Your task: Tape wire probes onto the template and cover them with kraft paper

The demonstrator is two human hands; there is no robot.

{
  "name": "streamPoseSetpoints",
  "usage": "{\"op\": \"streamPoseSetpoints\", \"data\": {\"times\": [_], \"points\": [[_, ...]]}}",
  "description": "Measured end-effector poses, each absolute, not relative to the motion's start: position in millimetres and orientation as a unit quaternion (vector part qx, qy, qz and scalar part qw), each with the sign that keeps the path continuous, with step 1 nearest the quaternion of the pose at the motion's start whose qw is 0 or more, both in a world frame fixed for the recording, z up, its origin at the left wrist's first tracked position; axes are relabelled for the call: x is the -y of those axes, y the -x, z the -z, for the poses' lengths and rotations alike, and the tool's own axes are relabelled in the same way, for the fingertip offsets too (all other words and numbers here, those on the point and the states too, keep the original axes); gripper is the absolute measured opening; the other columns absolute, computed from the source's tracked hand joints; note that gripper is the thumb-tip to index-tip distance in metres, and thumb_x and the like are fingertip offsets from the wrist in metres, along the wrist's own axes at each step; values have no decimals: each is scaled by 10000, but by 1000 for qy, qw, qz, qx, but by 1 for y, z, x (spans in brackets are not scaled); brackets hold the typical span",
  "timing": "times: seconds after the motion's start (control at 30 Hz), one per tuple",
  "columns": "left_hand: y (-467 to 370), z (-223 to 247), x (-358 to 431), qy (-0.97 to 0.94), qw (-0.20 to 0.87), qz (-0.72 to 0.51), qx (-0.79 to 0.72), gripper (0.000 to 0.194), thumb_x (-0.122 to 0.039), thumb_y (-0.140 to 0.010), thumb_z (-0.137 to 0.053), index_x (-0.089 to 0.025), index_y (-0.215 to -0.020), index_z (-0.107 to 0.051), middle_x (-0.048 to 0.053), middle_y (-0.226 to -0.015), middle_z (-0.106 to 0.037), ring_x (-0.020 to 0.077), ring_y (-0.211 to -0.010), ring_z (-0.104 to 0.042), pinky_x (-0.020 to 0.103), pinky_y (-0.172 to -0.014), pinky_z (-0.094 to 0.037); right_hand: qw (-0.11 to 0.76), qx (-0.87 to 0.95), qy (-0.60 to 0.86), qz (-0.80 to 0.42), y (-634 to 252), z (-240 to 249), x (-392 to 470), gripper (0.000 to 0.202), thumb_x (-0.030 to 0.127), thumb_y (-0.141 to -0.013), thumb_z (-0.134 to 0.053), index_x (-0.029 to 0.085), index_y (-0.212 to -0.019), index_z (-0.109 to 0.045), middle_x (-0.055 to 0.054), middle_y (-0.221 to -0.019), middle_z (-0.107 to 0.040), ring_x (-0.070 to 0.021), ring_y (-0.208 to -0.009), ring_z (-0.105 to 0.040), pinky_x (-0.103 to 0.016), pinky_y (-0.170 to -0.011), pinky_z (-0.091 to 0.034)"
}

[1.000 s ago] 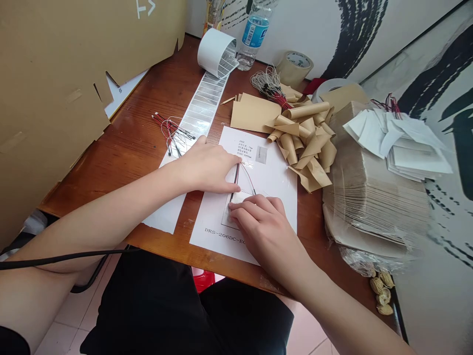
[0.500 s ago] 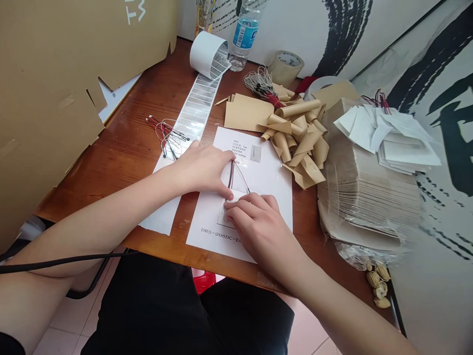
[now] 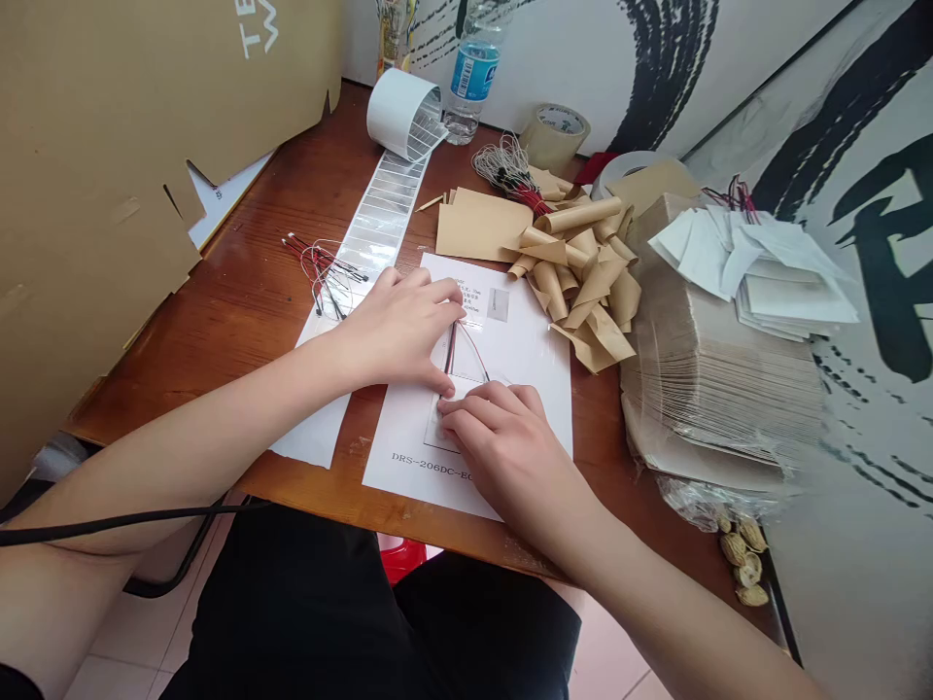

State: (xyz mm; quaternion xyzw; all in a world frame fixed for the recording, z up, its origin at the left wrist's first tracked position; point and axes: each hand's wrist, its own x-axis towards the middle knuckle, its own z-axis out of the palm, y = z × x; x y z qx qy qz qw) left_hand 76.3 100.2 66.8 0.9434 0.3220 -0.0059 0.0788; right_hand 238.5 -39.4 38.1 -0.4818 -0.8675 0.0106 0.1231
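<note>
Barely anything's changed tbh: on the printed sheet (image 3: 546, 413), the red wire (image 3: 476, 349) is seemingly still being steadied, left hand (image 3: 400, 326) grip spread apart, right hand (image 3: 510, 437) grip can't be told.

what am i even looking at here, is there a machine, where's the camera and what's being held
There is no machine: these are a person's two bare hands, seen by a camera worn on their head, looking forward and down. The left hand is spread, its fingertips at the far part of a thin wire on a printed sheet. The right hand curls its fingers over the sheet, where the wire runs toward it; whether it grips anything is hidden. Around them on the wooden table are a partly unrolled strip, brown paper pieces, bundled wires and a blue-labelled bottle.
</note>
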Motion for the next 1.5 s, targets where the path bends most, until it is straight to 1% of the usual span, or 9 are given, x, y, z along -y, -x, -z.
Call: {"op": "streamPoseSetpoints", "data": {"times": [0.1, 0.2, 0.57, 0.9, 1.0, 1.17, 1.3, 1.43, 1.5], "points": [[-78, -65, -102, -949, 71, 10, -306, 622, -589, -793, -782, -165, -1245, -722, 73, -1421, -657, 332, -1256, -517, 451, -996, -300, 131, 868, 479, -10, -239, -37, 40, 124, 34, -964, -609, 133, -963, -683, -63, -1018, -773, -228, -918, -564, -370, -781, -355], [-78, -64, -103, -949, 73, 16, -305, 607, -599, -797, -781, -166, -1219, -739, 64, -1391, -684, 324, -1244, -533, 461, -993, -282, 136, 868, 478, -12, -238, -38, 40, 114, 39, -961, -620, 132, -952, -685, -58, -998, -768, -224, -910, -559, -369, -781, -355], [-77, -63, -104, -955, 69, 22, -286, 606, -600, -837, -738, -142, -1234, -724, 126, -1393, -691, 324, -1235, -570, 458, -997, -265, 144, 863, 483, -30, -240, -38, 38, 101, 58, -959, -642, 150, -940, -680, -56, -1014, -777, -217, -922, -571, -367, -787, -358], [-70, -61, -105, -964, 58, 7, -259, 544, -593, -900, -666, -191, -1263, -723, 93, -1457, -647, 338, -1233, -562, 473, -1004, -256, 144, 864, 481, -27, -240, -39, 38, 94, 68, -959, -651, 155, -956, -687, -51, -1011, -776, -215, -928, -575, -362, -793, -360], [-70, -61, -104, -963, 64, 1, -260, 526, -596, -951, -593, -195, -1264, -725, 91, -1459, -647, 338, -1224, -568, 487, -1007, -257, 141, 864, 483, -28, -240, -39, 38, 115, 68, -970, -631, 162, -940, -688, -51, -995, -780, -216, -927, -574, -364, -795, -361], [-75, -52, -107, -955, 58, -40, -290, 339, -347, -1056, -483, -202, -1135, -779, 55, -1336, -730, 292, -1157, -611, 485, -969, -280, 139, 865, 482, -23, -240, -38, 38, 145, 69, -993, -589, 154, -930, -688, -66, -990, -789, -221, -919, -582, -368, -786, -355], [-79, -43, -111, -945, 62, -86, -311, 217, -325, -1000, -622, -219, -1021, -810, 40, -1188, -793, 274, -1075, -642, 470, -947, -305, 133, 865, 484, -26, -240, -39, 38, 162, 87, -1015, -564, 159, -938, -687, -69, -991, -790, -221, -921, -579, -369, -784, -349], [-80, -40, -113, -937, 73, -110, -322, 206, -341, -941, -723, -224, -1086, -811, 43, -1137, -807, 281, -1078, -643, 475, -961, -318, 135, 865, 483, -25, -239, -39, 39, 143, 80, -1004, -579, 157, -944, -684, -66, -1016, -787, -225, -930, -574, -369, -789, -350], [-80, -39, -113, -937, 71, -117, -321, 175, -340, -932, -735, -244, -1050, -821, 30, -1130, -810, 279, -1076, -638, 484, -961, -319, 137, 866, 480, -18, -239, -39, 39, 142, 73, -999, -581, 152, -939, -683, -66, -1018, -784, -226, -928, -571, -369, -786, -350]]}}
